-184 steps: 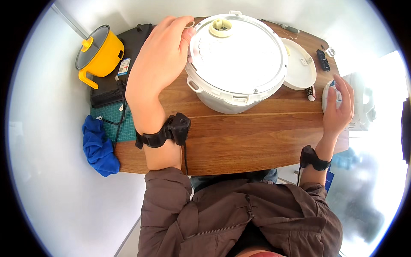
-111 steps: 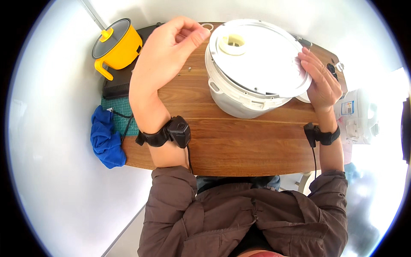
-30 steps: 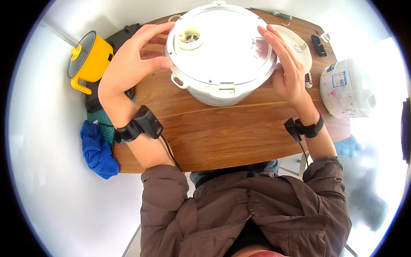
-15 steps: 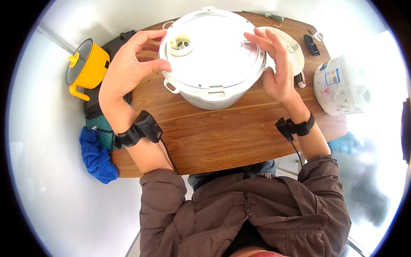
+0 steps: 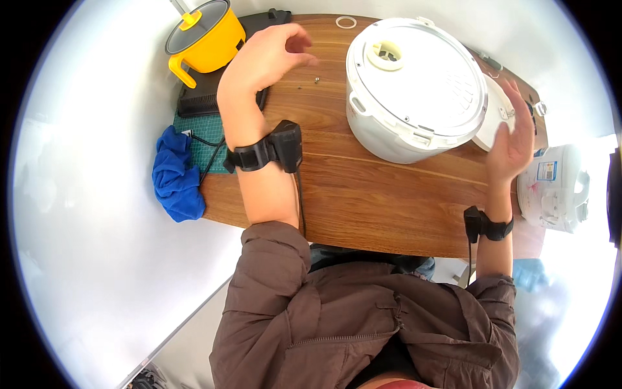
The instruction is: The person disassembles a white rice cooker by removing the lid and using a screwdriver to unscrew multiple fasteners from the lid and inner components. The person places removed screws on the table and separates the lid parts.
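Observation:
A white rice cooker (image 5: 382,129) stands on the wooden table, its round lid panel (image 5: 427,84) on top. A cream plastic ring (image 5: 385,56) is set into the lid's left part. Off to the cooker's left, my left hand (image 5: 262,58) hovers empty, its fingers curved and the thumb apart. My right hand (image 5: 514,146) is raised beside the cooker's right side, fingers stretched and holding nothing. Behind that hand lies a white round cover (image 5: 483,138), partly hidden by it and the cooker. Near my left hand, a tiny screw (image 5: 317,80) lies on the wood.
On the left, a yellow pot (image 5: 217,48) sits on a black case (image 5: 201,100). A blue cloth (image 5: 176,178) and green cutting mat (image 5: 206,126) are below. Further back lie a white ring (image 5: 346,22) and screwdriver (image 5: 492,62). Another cooker (image 5: 551,185) stands right.
Both hands have come off the cooker's lid; my left hand is now well away to its left. The view has turned left, so the table and cooker appear further right.

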`<state>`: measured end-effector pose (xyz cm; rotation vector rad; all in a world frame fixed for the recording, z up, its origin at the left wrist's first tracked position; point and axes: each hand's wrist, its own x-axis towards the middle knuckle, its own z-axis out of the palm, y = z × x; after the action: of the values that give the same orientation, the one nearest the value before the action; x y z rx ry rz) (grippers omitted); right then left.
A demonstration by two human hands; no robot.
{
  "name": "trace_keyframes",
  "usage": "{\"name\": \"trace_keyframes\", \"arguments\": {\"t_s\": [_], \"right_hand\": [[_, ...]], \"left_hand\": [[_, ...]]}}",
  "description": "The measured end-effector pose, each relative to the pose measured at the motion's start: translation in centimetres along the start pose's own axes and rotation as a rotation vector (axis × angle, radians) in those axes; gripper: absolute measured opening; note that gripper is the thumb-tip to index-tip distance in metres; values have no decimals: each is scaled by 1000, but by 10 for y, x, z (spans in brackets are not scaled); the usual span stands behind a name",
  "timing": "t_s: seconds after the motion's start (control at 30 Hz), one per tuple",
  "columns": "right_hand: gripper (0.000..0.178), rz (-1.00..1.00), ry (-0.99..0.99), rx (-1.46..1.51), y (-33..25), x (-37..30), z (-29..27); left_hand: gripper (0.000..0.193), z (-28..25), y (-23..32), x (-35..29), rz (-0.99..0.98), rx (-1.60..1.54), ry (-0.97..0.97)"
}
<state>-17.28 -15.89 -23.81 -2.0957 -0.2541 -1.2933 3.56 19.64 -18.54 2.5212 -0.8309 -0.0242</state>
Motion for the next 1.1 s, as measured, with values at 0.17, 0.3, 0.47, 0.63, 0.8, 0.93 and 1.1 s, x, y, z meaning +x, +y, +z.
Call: {"name": "trace_keyframes", "arguments": {"t_s": [0.17,0.3,0.47,0.63,0.8,0.93,1.1], "right_hand": [[33,365,124,-279,17,-23,-42],[19,495,74,-669,42,-50,-76],[25,558,83,-913,56,-69,-114],[30,596,-169,-958,54,-80,-111],[45,646,-457,-899,69,-89,-100],[48,702,-433,-794,81,-89,-107],[39,581,-244,-974,61,-76,-111]], "left_hand": [[25,30,-32,19,-168,161,-104],[27,68,-53,38,-178,168,-223],[30,105,-50,58,-106,183,-229],[31,108,-40,56,-49,37,-157],[16,103,-39,59,-237,62,-265],[14,105,-42,57,-221,-38,-195],[10,92,-46,57,-115,-71,-20]]}}
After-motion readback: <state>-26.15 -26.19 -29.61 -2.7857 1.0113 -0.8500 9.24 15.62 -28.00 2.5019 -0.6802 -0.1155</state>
